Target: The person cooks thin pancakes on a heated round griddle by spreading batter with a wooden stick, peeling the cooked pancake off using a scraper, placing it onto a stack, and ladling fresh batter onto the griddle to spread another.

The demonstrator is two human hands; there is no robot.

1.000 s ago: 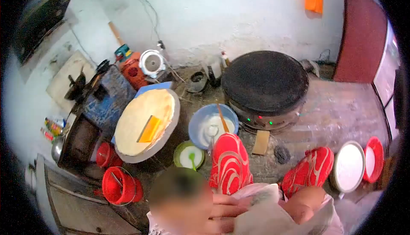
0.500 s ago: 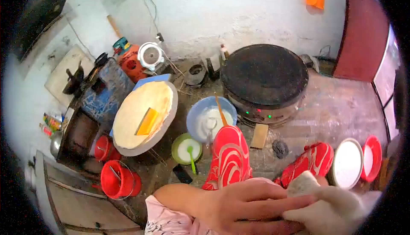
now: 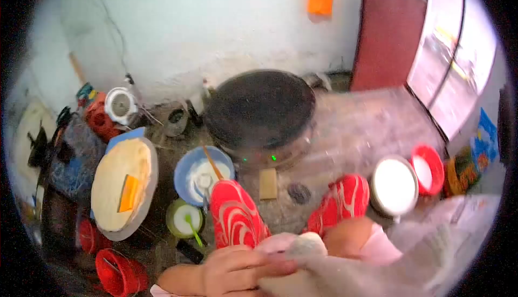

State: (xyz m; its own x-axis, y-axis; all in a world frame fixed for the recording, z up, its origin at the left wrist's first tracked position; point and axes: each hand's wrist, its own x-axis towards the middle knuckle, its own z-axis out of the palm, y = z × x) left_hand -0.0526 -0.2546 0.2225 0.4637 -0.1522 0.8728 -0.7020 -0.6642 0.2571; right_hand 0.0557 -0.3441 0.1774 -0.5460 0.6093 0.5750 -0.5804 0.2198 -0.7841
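My left hand is low in the centre, its fingers closed over the edge of a whitish, blurred cloth. The cloth spreads away to the right. Beside the fingertips is a pale, rounded lump, perhaps a bunched part of it. My right hand cannot be made out with certainty; the cloth covers that side. A patch of bare skin with pink fabric shows behind the cloth, and I cannot tell whether it is a hand or a knee. Just ahead are my red patterned shoes.
A round black griddle stands ahead. Left are a blue bowl of batter with a wooden stick, a green bowl, a stack of pale flatbreads with a yellow scraper, and red buckets. Right are a white-filled tub and red basin.
The view has turned right, so the griddle and bowls sit further left. More of the whitish cloth shows at the right. My left hand stays closed at its edge.
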